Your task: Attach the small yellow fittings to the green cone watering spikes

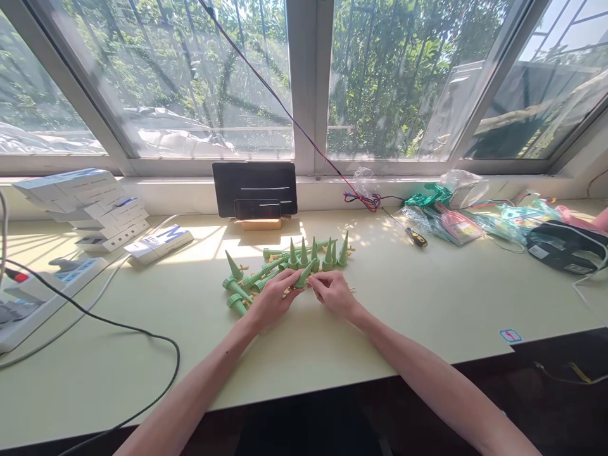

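Observation:
My left hand [276, 296] is closed around a green plastic watering spike [305, 275], whose pointed end tilts up and to the right. The fingertips of my right hand [335, 292] are pinched at the side of that spike, on a small yellowish valve [308, 279] that they mostly cover. Just beyond my hands, several like spikes [328, 254] stand point up. Others, such as a lying spike [236, 304], rest on their sides to the left, some with yellowish side pieces. One upright spike [233, 266] stands apart at the left of the group.
A tablet [255, 189] leans by the window with a phone [258, 209] before it. White boxes [102, 206] and a power strip [57, 294] stand left; a black cable [161, 337] crosses the table [427, 310]. A screwdriver [417, 237], bagged parts [458, 225] and a black pouch [565, 247] lie right.

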The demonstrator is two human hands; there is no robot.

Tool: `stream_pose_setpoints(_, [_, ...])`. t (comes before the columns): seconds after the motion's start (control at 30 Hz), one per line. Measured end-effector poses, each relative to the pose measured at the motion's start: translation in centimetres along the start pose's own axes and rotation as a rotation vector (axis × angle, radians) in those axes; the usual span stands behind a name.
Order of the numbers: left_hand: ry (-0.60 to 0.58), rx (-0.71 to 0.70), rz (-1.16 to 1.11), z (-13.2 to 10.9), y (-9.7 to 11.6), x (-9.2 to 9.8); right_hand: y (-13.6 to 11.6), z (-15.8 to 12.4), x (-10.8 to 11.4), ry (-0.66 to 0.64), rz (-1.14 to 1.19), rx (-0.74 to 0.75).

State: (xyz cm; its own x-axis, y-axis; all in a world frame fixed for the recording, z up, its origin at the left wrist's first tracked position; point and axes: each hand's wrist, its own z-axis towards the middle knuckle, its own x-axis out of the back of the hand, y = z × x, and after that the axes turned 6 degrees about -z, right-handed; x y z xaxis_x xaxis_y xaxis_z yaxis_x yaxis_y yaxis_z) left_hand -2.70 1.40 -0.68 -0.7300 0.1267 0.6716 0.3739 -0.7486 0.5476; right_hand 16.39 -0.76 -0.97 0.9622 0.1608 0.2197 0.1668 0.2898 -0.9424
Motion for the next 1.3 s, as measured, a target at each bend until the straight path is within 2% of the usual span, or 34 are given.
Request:
stream_pose_setpoints(0.1, [-0.005,0.009,0.046,-0.2,-0.3,-0.1,0.4,0.0,0.0,0.05,-0.138,0.079])
stream_pose_setpoints(0.23, [-0.014,0.034,0.109,-0.4,-0.6,-0.2,1.1,0.0,0.1,0.133,-0.401,0.28])
stream_pose_setpoints(0.37, [-0.006,0.037,0.11,-0.4,-0.5,-0.2,1.3,0.1,0.1,0.134,-0.47,0.359])
stream_pose_setpoints(0.47, [-0.007,0.03,0.067,-0.3,-0.5,-0.2,0.9,0.0,0.1,0.128,-0.371,0.271])
stream_pose_setpoints(0.67, [0.002,0.013,0.01,-0.2,-0.5,-0.3,0.0,0.1,0.1,-0.046,0.118,-0.108])
stream_pose_setpoints(0.73, [-0.003,0.014,0.017,-0.2,-0.5,-0.3,0.0,0.1,0.1,-0.056,0.16,-0.141])
stream_pose_setpoints(0.83, [-0.013,0.019,0.032,-0.2,-0.4,-0.2,0.2,-0.1,-0.1,-0.021,0.051,-0.05])
stream_pose_setpoints(1.0, [-0.014,0.038,0.091,-0.1,0.1,0.0,1.1,-0.3,-0.4,0.155,-0.39,0.281])
stream_pose_setpoints(1.1, [-0.017,0.056,0.1,0.0,0.3,0.0,1.6,-0.2,-0.4,0.198,-0.532,0.423])
stream_pose_setpoints(1.2, [-0.016,0.064,0.088,-0.1,0.3,-0.1,1.7,-0.1,-0.5,0.203,-0.543,0.444])
stream_pose_setpoints(1.3, [-0.012,0.049,0.076,-0.2,0.0,-0.2,1.4,-0.2,-0.5,0.192,-0.452,0.362])
